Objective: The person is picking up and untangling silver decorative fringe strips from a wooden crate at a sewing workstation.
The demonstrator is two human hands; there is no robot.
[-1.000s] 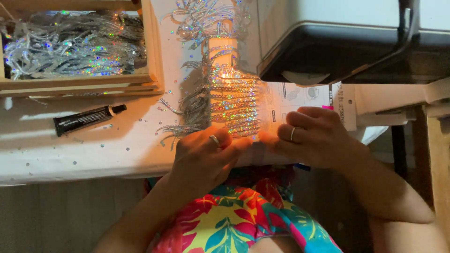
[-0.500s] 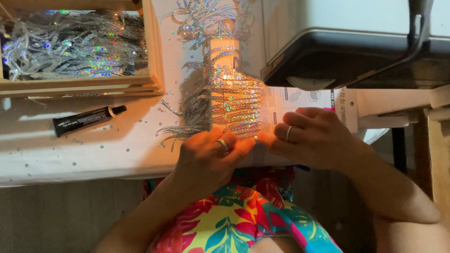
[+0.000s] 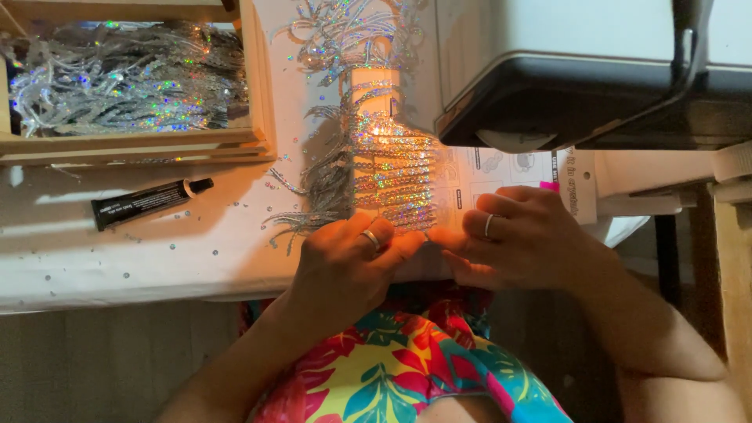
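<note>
Sequin strips (image 3: 392, 168), holographic silver, in rows on a paper sheet (image 3: 501, 168) at centre frame, on the white bench (image 3: 117, 251).
Left hand (image 3: 352, 266) and right hand (image 3: 517, 235) meet fingertip to fingertip, pinching the lowest strip; black glue tube (image 3: 149, 202) at left; wooden tray (image 3: 258, 94) of sequins upper left.

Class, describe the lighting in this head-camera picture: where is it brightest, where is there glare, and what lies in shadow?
Head view: warm light pools on the sequin strips and both hands, left hand and right hand; the sequins throw rainbow glare, as does the tinsel in the wooden tray; the black glue tube casts a shadow on the table; the floor below is dim.
</note>
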